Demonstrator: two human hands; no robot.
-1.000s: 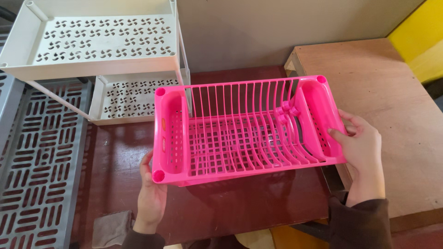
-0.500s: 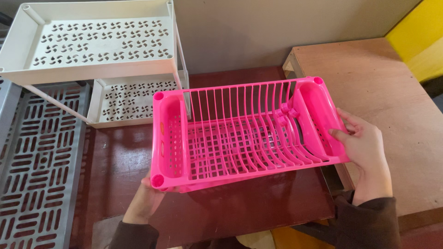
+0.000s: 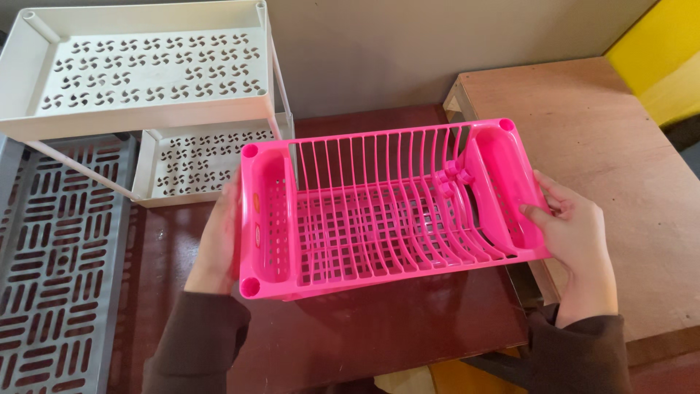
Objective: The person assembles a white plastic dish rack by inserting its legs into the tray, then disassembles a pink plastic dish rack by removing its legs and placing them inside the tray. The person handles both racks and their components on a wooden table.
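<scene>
A bright pink plastic dish rack (image 3: 379,211) with slatted sides and a grid bottom is held above a dark red table (image 3: 350,343). My left hand (image 3: 219,241) grips its left end wall, fingers hidden behind the rack. Its right end compartment is gripped by my right hand (image 3: 576,241), thumb on the inner edge. The rack sits roughly level, open side up.
A white two-tier perforated shelf (image 3: 146,73) stands at the back left, its lower tray (image 3: 197,160) just behind the rack. A grey slotted panel (image 3: 51,263) lies on the left. A plywood board (image 3: 612,153) is on the right, a yellow surface (image 3: 663,51) beyond it.
My left hand has moved up from under the rack's front left corner to its left end wall. The rack has barely shifted.
</scene>
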